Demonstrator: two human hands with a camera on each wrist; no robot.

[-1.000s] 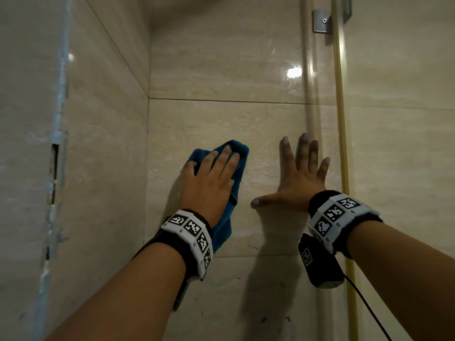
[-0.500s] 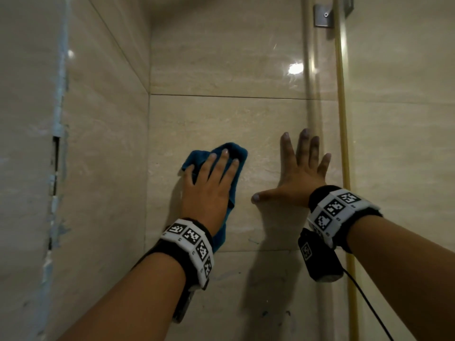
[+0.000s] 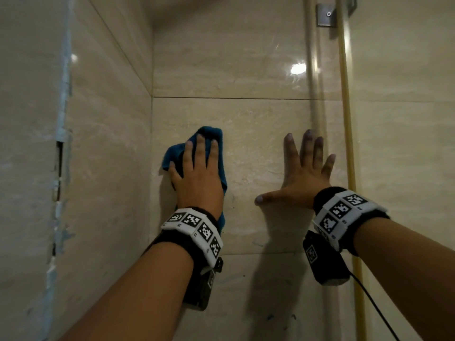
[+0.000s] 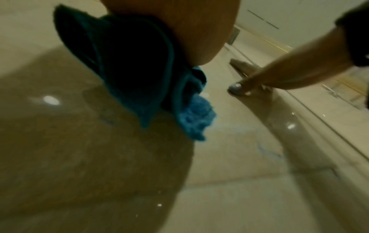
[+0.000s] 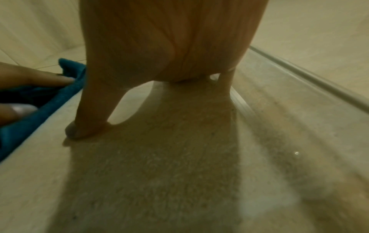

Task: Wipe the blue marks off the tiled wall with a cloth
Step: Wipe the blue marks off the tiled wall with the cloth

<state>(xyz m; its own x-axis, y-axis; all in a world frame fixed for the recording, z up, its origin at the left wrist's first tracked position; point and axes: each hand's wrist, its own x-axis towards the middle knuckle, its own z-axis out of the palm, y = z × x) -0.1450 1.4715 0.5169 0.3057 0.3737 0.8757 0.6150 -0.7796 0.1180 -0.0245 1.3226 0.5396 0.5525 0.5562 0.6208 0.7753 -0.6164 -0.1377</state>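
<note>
A blue cloth [image 3: 176, 155] lies against the beige tiled wall [image 3: 248, 134], and my left hand [image 3: 198, 175] presses it flat with straight fingers, near the left corner. In the left wrist view the cloth [image 4: 139, 88] bunches under my palm. Faint blue marks [image 4: 267, 152] show on the tile below and to the right of it. More faint marks [image 3: 269, 317] show on the lower tile. My right hand [image 3: 301, 173] rests flat on the wall with fingers spread, holding nothing. In the right wrist view its thumb [image 5: 85, 123] touches the tile beside the cloth [image 5: 40, 113].
A side wall [image 3: 103, 143] meets the tiled wall at a corner just left of the cloth. A glass panel edge with a yellowish strip [image 3: 346, 119] and a metal bracket [image 3: 326, 14] stands right of my right hand.
My left hand has slid the cloth left and slightly up toward the corner, turning more upright. The right hand has stayed flat on the wall.
</note>
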